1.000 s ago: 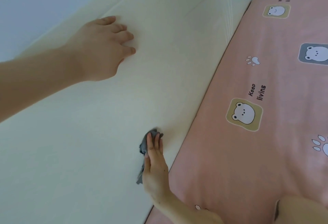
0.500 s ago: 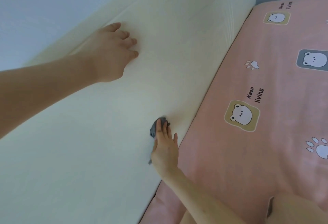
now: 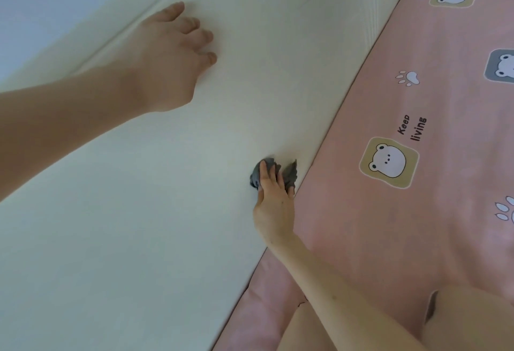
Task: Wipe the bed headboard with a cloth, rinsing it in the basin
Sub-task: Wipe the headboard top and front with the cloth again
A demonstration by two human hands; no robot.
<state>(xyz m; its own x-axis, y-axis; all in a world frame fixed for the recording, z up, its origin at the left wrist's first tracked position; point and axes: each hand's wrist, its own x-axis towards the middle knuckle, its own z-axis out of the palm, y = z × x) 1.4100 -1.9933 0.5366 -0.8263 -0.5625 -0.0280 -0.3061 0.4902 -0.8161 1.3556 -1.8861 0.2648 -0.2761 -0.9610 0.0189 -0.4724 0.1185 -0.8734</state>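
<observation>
Right grip (image 3: pixel 274 208) flat-fingered, pressing cloth (image 3: pixel 290 174) low on headboard (image 3: pixel 139 225); left grip (image 3: pixel 169 55) empty, braced far left. We'd spread the bunched cloth, overlap strokes.

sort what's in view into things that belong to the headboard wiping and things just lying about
In the job: grey cloth, cream headboard, right hand pressing the cloth, left hand resting on the headboard.
Just there: pink bear-print sheet, pale wall.
</observation>
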